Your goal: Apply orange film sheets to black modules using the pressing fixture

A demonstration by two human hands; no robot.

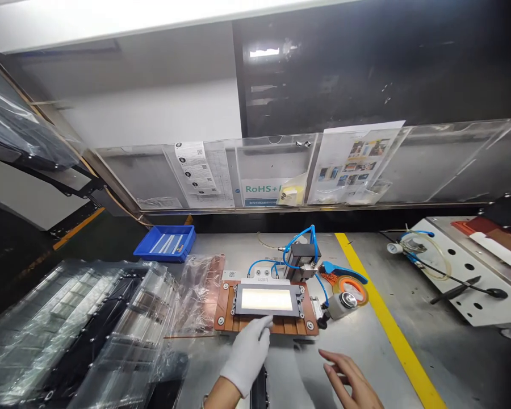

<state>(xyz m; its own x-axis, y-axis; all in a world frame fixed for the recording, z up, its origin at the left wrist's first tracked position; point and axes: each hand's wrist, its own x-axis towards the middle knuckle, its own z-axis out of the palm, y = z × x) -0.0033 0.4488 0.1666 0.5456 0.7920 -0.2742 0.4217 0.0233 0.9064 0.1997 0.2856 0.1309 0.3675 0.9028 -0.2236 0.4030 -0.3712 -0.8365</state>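
The gloved left hand (249, 355) rests loosely curled fingertips on the one brown fixture (266, 307), grasping nothing. The bare right hand (351, 378) hovers spread and empty above the table (366, 341).

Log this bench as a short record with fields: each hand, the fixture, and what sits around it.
left hand: white-gloved left hand, fingertips at the front edge of the fixture
right hand: bare right hand, open, hovering over the bench, holding nothing
fixture: brown plate, dark frame around a pale panel, blue hoses behind
left of fixture: clear trays, blue bin
right of fixture: tape, yellow line
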